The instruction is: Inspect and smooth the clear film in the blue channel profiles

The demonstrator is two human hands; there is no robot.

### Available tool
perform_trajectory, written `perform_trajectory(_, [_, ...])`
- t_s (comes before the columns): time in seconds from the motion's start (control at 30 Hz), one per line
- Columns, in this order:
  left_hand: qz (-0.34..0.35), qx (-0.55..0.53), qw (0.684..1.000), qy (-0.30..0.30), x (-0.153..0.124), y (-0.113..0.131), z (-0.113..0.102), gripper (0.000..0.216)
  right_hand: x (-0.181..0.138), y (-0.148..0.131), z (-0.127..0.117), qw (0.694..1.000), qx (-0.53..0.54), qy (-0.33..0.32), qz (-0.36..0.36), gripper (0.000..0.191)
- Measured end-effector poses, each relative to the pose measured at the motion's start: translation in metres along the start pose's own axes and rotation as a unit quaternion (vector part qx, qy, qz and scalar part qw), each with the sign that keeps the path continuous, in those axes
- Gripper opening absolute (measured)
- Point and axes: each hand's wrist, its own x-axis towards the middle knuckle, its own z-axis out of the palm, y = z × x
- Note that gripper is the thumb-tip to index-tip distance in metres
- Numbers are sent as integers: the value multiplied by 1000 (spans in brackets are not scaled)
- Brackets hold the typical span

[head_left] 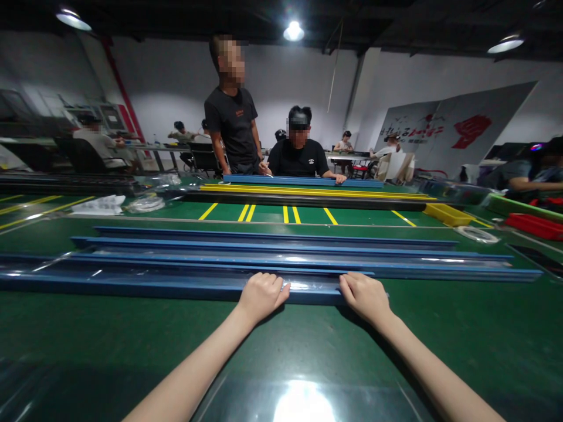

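A long blue channel strip [145, 284] lies across the green table [457, 351] in front of me, with shiny clear film along its inside. My left hand [263, 295] is closed over the strip near its right part, the thumb pointing right. Close to the strip's right end, my right hand [364, 295] grips it too, with fingers curled over the far edge. The fingertips of both hands are hidden behind the knuckles. Just beyond lie more blue channel strips [396, 259], roughly parallel to the one I hold.
Farther back are yellow strips [316, 191], a yellow tray [447, 214], a red tray [534, 226] and a roll of clear material [146, 203]. Across the table a seated person [299, 158] holds another blue strip [303, 181]; a standing person [233, 123] is beside them.
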Motion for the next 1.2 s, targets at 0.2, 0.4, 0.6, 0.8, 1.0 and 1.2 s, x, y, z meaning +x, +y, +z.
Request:
perform_trajectory(0.2, [-10,-14,1000,-6,1,1,-1,36,-1,1,2,1000,0,-3,0,42])
perform_trajectory(0.4, [-11,-16,1000,-9,1,1,-1,37,-2,1,2,1000,5,-5,3,43])
perform_trajectory(0.6, [-12,-20,1000,-10,0,3,-3,35,0,1,-4,997,17,-65,-30,46])
perform_trajectory(0.8, [0,-30,999,-21,0,5,-7,27,3,2,-12,988,38,-122,-83,43])
perform_trajectory(1.0, [12,-48,999,0,0,3,-8,30,2,4,-13,983,60,-125,-118,41])
perform_trajectory(1.2, [-4,-53,999,-5,1,4,-7,32,2,5,-13,979,75,-125,-142,38])
